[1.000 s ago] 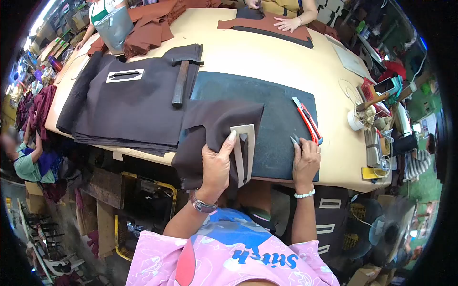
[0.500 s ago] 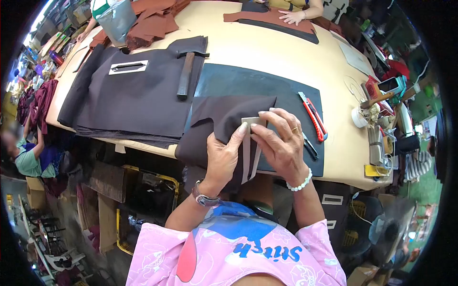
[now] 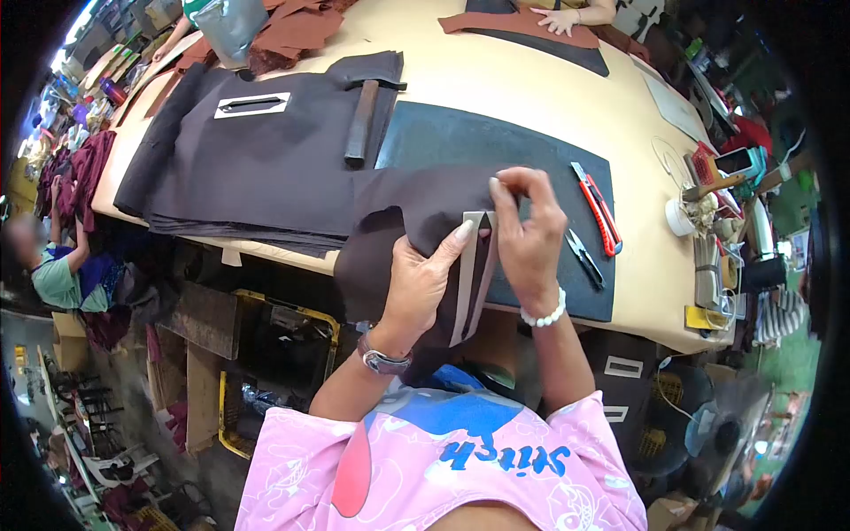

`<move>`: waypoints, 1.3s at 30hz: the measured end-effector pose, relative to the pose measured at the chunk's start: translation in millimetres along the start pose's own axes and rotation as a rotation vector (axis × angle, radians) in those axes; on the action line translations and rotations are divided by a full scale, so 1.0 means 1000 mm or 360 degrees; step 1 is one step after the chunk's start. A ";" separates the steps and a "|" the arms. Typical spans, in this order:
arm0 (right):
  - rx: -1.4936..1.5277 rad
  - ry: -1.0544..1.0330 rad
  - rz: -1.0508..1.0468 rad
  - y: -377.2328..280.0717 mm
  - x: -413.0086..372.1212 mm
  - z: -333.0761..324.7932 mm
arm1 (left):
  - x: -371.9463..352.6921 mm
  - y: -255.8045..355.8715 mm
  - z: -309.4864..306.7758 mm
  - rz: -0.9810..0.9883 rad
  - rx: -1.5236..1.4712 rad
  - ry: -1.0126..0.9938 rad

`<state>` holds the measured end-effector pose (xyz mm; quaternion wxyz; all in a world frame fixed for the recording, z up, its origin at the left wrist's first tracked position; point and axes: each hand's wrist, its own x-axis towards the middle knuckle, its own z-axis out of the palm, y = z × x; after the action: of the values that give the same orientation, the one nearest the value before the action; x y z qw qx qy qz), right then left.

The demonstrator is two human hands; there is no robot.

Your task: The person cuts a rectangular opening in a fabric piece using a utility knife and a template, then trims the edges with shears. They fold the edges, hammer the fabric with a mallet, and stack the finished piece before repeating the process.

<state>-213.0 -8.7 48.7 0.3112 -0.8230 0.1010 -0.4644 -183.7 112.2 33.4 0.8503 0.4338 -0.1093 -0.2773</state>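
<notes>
A dark brown fabric piece (image 3: pixel 372 265) hangs over the table's front edge, partly on the dark mat (image 3: pixel 478 133). My left hand (image 3: pixel 421 283) holds it, thumb pressed at the top of a pale rectangular strip frame (image 3: pixel 467 292) on the fabric. My right hand (image 3: pixel 531 234) is right of the frame, thumb and index finger pinched together at the fabric's upper right edge; what lies between the fingertips is too small to make out. Right of that hand lie small scissors (image 3: pixel 584 258) and a red utility knife (image 3: pixel 600 212).
Stacked dark fabric (image 3: pixel 266 177) lies at the left, bearing a white-framed slot (image 3: pixel 251 105) and a hammer-like tool (image 3: pixel 360 124). Across the table (image 3: pixel 425 53), a person's hand (image 3: pixel 558 19) rests on brown pieces. A white cup (image 3: pixel 680 218) and tools stand at the right edge.
My right hand has moved off the top of the pale frame, up and to the right. My left hand still holds the fabric. The whole view has shifted slightly.
</notes>
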 end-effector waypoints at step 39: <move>-0.0214 -0.0477 0.0118 0.058 -0.077 -0.054 | 0.062 -0.041 -0.011 0.0679 0.2343 -0.1250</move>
<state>-292.2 -41.8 -19.9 0.2837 -0.8977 0.1146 -0.3170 -143.9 65.4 -9.2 0.2871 0.7175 -0.6266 -0.1002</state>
